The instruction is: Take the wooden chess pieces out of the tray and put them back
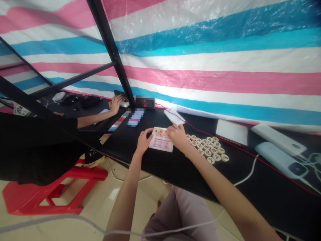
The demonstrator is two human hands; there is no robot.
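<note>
A small white box (163,144) with a pink grid pattern lies on the black table in front of me. Along its far edge is a row of round Chinese chess pieces (157,131). My left hand (144,142) grips the box's left edge, thumb on the near side. At the far right corner of the box, my right hand (177,135) has its fingers closed on a chess piece, mostly hidden by the fingertips. Just right of that hand, several loose chess pieces (207,152) with black or red characters lie face up in a cluster.
A white block-shaped device (174,116), a white framed panel (232,132) and two power banks (281,159) with cables stand along the back. A red cable (200,130) crosses the table (170,170). At left, a co-worker's hand (115,103) works beyond a black post (117,63); below is a red stool (82,180).
</note>
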